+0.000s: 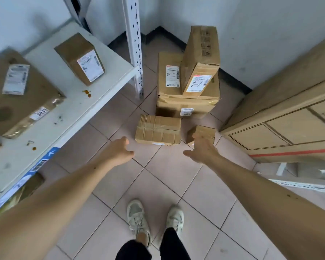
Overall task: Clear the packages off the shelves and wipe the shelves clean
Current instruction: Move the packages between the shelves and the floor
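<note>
Cardboard everywhere: two packages sit on the white shelf point(68, 107) at left, a big flat box point(17, 94) near the front edge and a smaller labelled box point(81, 59) further back, well apart, with brown stains point(87, 93) on the bare board between them. On the tiled floor point(158, 184), a stack of boxes point(188, 87) stands in the corner, a low taped box point(158, 129) and a tiny box point(204, 133) just in front of it. Both arms reach forward over the floor: the left hand point(118, 150) hangs with fingers loosely curled, its grip on nothing; the right hand point(202, 149) is spread, grip apart, empty, just above the tiny box. Pale sneakers point(154, 216) stand below, and a large carton point(281, 117) fills the right side.
</note>
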Available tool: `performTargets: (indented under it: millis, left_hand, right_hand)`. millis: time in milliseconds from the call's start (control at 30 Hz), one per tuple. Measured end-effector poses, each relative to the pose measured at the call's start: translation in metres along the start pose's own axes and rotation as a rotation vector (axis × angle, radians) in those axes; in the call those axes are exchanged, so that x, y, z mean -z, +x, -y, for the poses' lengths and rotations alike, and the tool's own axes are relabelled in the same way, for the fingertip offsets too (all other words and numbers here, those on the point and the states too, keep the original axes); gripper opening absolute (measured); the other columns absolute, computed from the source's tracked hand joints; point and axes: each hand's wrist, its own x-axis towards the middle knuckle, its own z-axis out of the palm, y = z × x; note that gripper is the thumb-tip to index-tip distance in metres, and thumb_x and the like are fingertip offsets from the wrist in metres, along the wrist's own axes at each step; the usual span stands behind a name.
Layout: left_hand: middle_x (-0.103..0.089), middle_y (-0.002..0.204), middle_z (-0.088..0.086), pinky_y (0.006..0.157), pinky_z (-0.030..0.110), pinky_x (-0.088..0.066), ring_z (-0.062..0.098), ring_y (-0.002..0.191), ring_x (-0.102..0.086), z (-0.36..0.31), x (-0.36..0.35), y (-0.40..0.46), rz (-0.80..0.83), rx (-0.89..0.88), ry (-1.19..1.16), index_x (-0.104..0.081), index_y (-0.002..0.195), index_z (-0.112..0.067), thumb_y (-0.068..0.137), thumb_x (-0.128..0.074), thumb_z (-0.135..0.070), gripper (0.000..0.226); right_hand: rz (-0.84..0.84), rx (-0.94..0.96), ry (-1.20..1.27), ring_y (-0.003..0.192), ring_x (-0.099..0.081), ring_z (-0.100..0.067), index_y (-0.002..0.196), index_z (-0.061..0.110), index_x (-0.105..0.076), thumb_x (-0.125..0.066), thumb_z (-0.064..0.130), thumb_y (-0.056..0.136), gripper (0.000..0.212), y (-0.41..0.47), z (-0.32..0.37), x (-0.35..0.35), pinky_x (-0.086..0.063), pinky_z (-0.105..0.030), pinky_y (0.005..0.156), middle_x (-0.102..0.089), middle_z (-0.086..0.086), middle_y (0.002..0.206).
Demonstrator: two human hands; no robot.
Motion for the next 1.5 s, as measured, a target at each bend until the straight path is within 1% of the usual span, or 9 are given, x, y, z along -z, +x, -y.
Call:
performTargets:
  millis: [133, 400, 567, 700, 867, 1100, 1233, 1400, 1500]
  left_hand:
    - [-0.045, 0.146, 0.01, 0.102, 0.035, -0.041, 0.029, 0.131, -0.047, 0.005, -0.039, 0.062, -0.018, 0.021, -0.024, -0.039, 0.142, -0.01, 0.089, -0.065, -0.032, 0.063]
    - [-0.027, 0.154, 0.016, 0.11, 0.036, -0.032, 0.03, 0.14, -0.033, 0.04, -0.134, 0.185, -0.068, 0.056, -0.176, -0.016, 0.153, -0.008, 0.079, -0.079, -0.038, 0.102]
    - [-0.033, 0.151, 0.016, 0.11, 0.042, -0.034, 0.031, 0.139, -0.036, 0.071, -0.173, 0.253, -0.168, 0.006, -0.256, -0.015, 0.152, -0.008, 0.07, -0.087, -0.036, 0.113]
    - [-0.049, 0.142, 0.004, 0.103, 0.035, -0.039, 0.024, 0.133, -0.046, 0.087, -0.192, 0.288, -0.206, -0.013, -0.382, -0.024, 0.147, -0.019, 0.062, -0.092, -0.03, 0.11]
    - [-0.052, 0.141, -0.003, 0.108, 0.036, -0.039, 0.016, 0.131, -0.047, 0.094, -0.203, 0.308, -0.248, -0.026, -0.59, -0.033, 0.145, -0.024, 0.053, -0.096, -0.015, 0.112]
    - [-0.063, 0.126, -0.006, 0.099, 0.027, -0.043, 0.014, 0.122, -0.055, 0.1, -0.213, 0.337, -0.165, -0.025, -0.696, -0.049, 0.139, -0.021, 0.054, -0.093, 0.0, 0.098]
    - [-0.069, 0.115, -0.008, 0.093, 0.026, -0.047, 0.01, 0.111, -0.062, 0.102, -0.219, 0.346, -0.205, -0.067, -0.686, -0.058, 0.127, -0.019, 0.039, -0.096, -0.015, 0.096]
    - [-0.067, 0.119, -0.008, 0.088, 0.017, -0.041, 0.01, 0.116, -0.058, 0.105, -0.211, 0.326, -0.091, -0.096, -0.632, -0.053, 0.133, -0.021, 0.054, -0.093, -0.002, 0.09]
    - [-0.07, 0.114, -0.009, 0.084, 0.019, -0.045, 0.012, 0.112, -0.061, 0.106, -0.189, 0.298, -0.07, -0.14, -0.561, -0.056, 0.128, -0.023, 0.053, -0.094, -0.006, 0.085]
  right_hand:
    - [0.036, -0.011, 0.055, 0.131, -0.045, -0.029, 0.141, 0.013, -0.034, -0.076, 0.041, 0.084, 0.077, 0.066, -0.012, -0.038, -0.041, -0.041, 0.103, -0.038, -0.009, 0.145]
    - [0.03, -0.009, 0.082, 0.122, -0.049, -0.032, 0.134, 0.01, -0.033, -0.085, 0.046, 0.072, 0.088, 0.189, -0.05, -0.133, -0.044, -0.042, 0.093, -0.043, -0.012, 0.135]
    - [-0.017, -0.008, 0.165, 0.128, -0.046, -0.032, 0.135, 0.007, -0.031, -0.09, 0.047, 0.064, 0.1, 0.247, -0.068, -0.181, -0.044, -0.043, 0.099, -0.044, -0.012, 0.138]
    - [-0.05, 0.048, 0.256, 0.125, -0.05, -0.032, 0.14, 0.011, -0.029, -0.092, 0.045, 0.061, 0.107, 0.273, -0.075, -0.206, -0.045, -0.04, 0.096, -0.05, -0.011, 0.138]
    - [-0.112, 0.071, 0.303, 0.115, -0.054, -0.033, 0.136, 0.009, -0.026, -0.091, 0.042, 0.065, 0.101, 0.285, -0.074, -0.217, -0.046, -0.036, 0.083, -0.055, -0.014, 0.127]
    - [-0.178, 0.12, 0.417, 0.126, -0.049, -0.029, 0.15, 0.026, -0.017, -0.094, 0.037, 0.059, 0.12, 0.303, -0.071, -0.218, -0.046, -0.043, 0.102, -0.053, -0.006, 0.135]
    - [-0.187, 0.143, 0.456, 0.119, -0.053, -0.027, 0.148, 0.028, -0.019, -0.093, 0.036, 0.062, 0.114, 0.312, -0.074, -0.221, -0.049, -0.043, 0.099, -0.055, -0.001, 0.12]
    - [-0.165, 0.159, 0.474, 0.115, -0.053, -0.023, 0.148, 0.031, -0.018, -0.094, 0.037, 0.06, 0.116, 0.3, -0.075, -0.211, -0.05, -0.042, 0.098, -0.052, 0.004, 0.119]
    - [-0.154, 0.158, 0.483, 0.108, -0.05, -0.018, 0.15, 0.032, -0.02, -0.094, 0.043, 0.057, 0.119, 0.278, -0.073, -0.197, -0.051, -0.036, 0.093, -0.05, 0.006, 0.116]
